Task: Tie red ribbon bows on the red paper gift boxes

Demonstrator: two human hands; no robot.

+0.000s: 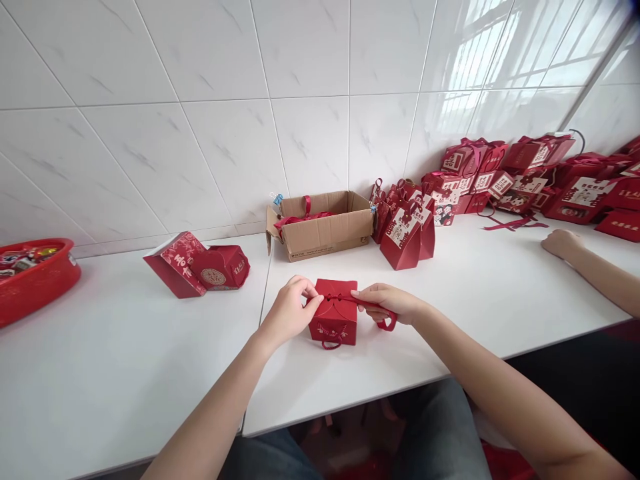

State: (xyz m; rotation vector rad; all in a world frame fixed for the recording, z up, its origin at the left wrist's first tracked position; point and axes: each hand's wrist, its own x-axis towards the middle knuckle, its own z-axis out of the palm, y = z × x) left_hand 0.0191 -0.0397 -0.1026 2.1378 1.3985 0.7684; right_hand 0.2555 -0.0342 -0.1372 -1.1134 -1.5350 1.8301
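Note:
A small red gift box (334, 321) with a leaf print stands on the white table (150, 360) right in front of me. My left hand (291, 308) is closed and pinches the red ribbon at the box's top left. My right hand (385, 304) is closed on the same red ribbon (386, 325), which runs across the box top and loops down beside the box on the right.
An open cardboard box (323, 230) with red ribbons stands behind. Folded red boxes (197, 265) lie at the left, a red basket (33, 280) at the far left. Many finished red gift boxes (500, 183) line the wall at right. Another person's hand (563, 243) rests on the table at right.

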